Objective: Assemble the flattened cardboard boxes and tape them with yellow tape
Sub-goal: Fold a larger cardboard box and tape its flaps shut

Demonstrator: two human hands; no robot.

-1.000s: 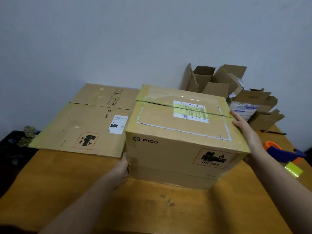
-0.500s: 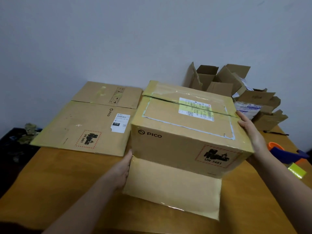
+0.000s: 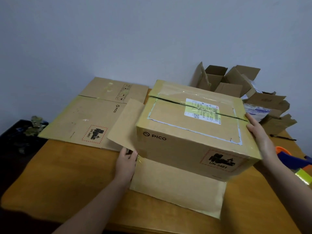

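Observation:
A large brown PICO cardboard box (image 3: 189, 132) stands in the middle of the wooden table (image 3: 67, 179), its top seam taped over a shipping label. Its near bottom flap (image 3: 177, 188) lies flat on the table towards me, and a left side flap (image 3: 125, 124) sticks out. My left hand (image 3: 126, 164) pinches the lower corner of that side flap at the box's near left edge. My right hand (image 3: 260, 137) lies flat against the box's right side. A flattened PICO box (image 3: 91, 115) lies behind on the left. The tape dispenser (image 3: 293, 159) with yellow tape (image 3: 303, 177) sits at the right edge.
Several opened small cardboard boxes (image 3: 239, 85) are piled at the back right against the grey wall. A black pen (image 3: 283, 137) lies near them. A dark bin with scraps (image 3: 22, 135) stands off the table's left side.
The box has been lifted and tilted, so its near bottom flap dropped flat onto the table and the left side flap swung out. My left hand moved from the box's lower corner to that flap.

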